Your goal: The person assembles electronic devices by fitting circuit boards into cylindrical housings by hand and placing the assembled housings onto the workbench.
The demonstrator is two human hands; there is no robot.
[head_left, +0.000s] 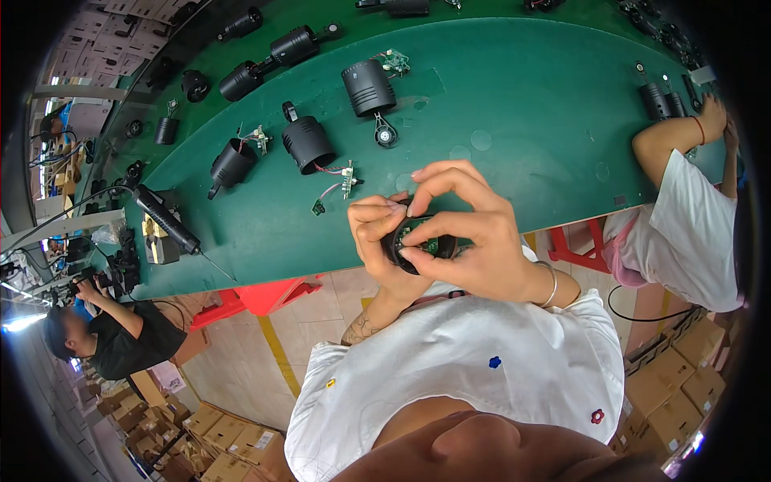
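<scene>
My left hand (374, 237) is closed around a black cylindrical housing (389, 247), held over the table's near edge with its open end up. Inside that end a green circuit board (434, 246) shows. The thumb and forefinger of my right hand (486, 233) pinch at the board's left side, within the rim; the fingers partly cover it. Just beyond my hands lies another black housing (308, 145), with thin wires running to a small circuit board (348, 180). Farther back is a larger ribbed housing (369, 87) with its own board.
More black housings (233, 165) lie on the green table (530, 104), several along its far strip. A corded electric screwdriver (166, 218) rests on a block at left. Co-workers sit at right (683, 185) and left (120, 337). Red stools (269, 296) stand below the edge.
</scene>
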